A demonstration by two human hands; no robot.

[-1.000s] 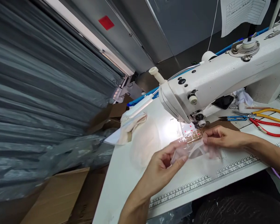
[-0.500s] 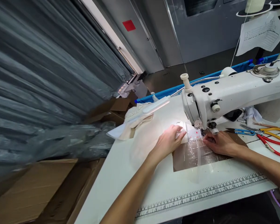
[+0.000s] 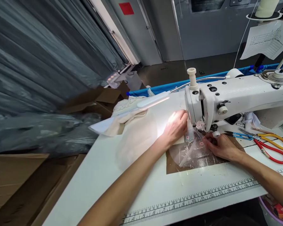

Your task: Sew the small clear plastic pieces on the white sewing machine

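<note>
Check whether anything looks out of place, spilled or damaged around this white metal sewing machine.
I see no spill or obvious damage. The white printed paper sheet below the cream thread cone hangs askew, its surface curled. Beside the right hand, the steel scissors look mismatched: one handle is yellow, the other red.

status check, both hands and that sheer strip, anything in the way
Left hand by machine, grip unclear. Right hand by strip, grip unclear. Strip lies over brown plate. Scissors beyond right wrist, seemingly out of the way.
</note>
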